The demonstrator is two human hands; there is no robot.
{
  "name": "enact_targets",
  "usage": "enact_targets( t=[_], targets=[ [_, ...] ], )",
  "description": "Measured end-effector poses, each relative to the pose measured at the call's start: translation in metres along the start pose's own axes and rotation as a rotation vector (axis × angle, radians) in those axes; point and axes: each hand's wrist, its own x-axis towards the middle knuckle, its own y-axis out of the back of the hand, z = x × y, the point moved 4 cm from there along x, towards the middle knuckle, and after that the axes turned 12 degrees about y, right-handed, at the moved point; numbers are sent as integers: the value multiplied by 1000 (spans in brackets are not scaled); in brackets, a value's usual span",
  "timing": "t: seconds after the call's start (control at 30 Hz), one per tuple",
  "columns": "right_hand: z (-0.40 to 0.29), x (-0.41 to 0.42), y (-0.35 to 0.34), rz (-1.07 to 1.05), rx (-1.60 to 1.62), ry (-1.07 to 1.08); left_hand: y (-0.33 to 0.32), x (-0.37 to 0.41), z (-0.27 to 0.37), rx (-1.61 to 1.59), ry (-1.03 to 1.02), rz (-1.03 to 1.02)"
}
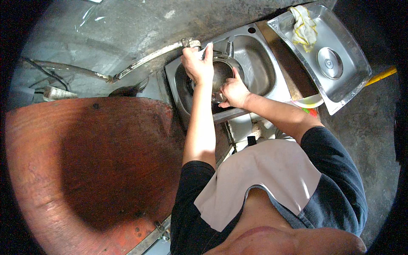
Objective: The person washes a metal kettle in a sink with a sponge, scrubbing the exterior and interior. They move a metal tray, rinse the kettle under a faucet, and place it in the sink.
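A round metal pot (220,76) sits in a stainless-steel sink (259,60), its open mouth facing up. My right hand (235,91) grips the pot's near right side, with one digit reaching over the rim. Above the pot's left edge, my left hand (198,67) pinches a small white piece (202,54), perhaps cloth or paper; the fingers hide most of it. A metal tap (230,46) stands just behind the pot. My left hand and forearm cover the pot's left side.
A second steel basin (347,73) at the right holds a round metal lid (330,63) and a white cloth with yellow edging (303,28). On the left lies a reddish wooden tabletop (121,159). An old pipe (149,59) runs along the wall towards the sink. A yellow pole (381,76) sticks out at right.
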Motion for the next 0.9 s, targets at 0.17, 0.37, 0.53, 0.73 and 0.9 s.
enact_targets(
  t=[0.17,0.37,0.53,0.73,0.9],
  targets=[
    [3,-1,2,-52,10,-47,0,0,3,128,67,-45],
    [0,-2,6,-15,31,-22,0,4,-2,89,33,22],
    [1,-9,10,7,85,5,2,8,-5,-154,37,19],
    [28,-49,41,606,320,-26,21,10,24,-279,232,-214],
    [52,-118,34,401,259,-356,24,1,1,-580,232,-293]
  ],
)
